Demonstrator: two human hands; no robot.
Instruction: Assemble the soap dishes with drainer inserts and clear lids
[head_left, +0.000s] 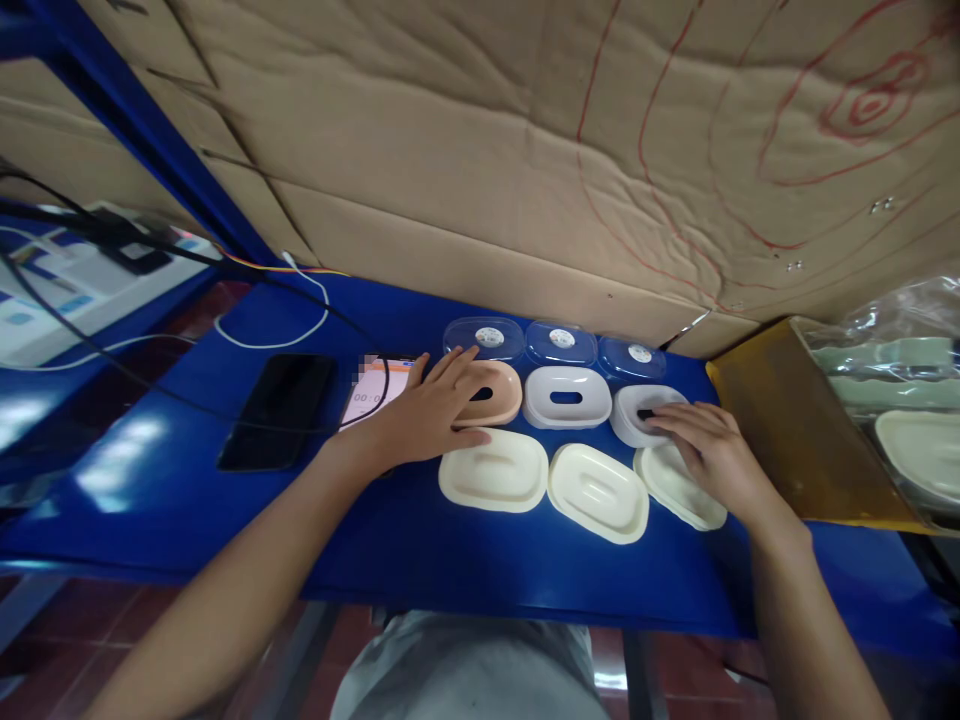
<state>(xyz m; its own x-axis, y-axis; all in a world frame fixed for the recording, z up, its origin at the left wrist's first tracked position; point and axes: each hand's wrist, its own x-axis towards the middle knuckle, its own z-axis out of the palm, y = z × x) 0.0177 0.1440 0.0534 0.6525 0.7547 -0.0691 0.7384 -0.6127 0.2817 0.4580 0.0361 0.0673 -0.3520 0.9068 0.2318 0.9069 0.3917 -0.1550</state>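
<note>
My left hand (pixel 431 405) has its fingers spread over the left side of a peach oval dish (pixel 506 392), its thumb near a cream tray (pixel 493 472). My right hand (pixel 709 445) reaches over a grey-white oval dish (pixel 630 415), with its fingertips at a small black piece (pixel 645 414) in the dish's slot. Between the hands sits a white slotted dish (pixel 568 412). Two more cream trays, one in the middle (pixel 598 492) and one at the right (pixel 694 500), lie in front. Behind the dishes are three clear lids (pixel 517 345) (pixel 561 342) (pixel 634 358) with round stickers.
On the blue table (pixel 480 570), a black phone (pixel 279 412) and a lit phone (pixel 382 385) lie at the left, with black and white cables. An open cardboard box (pixel 810 430) holding wrapped pale trays (pixel 919 450) stands right. A cardboard wall (pixel 450 170) rises behind.
</note>
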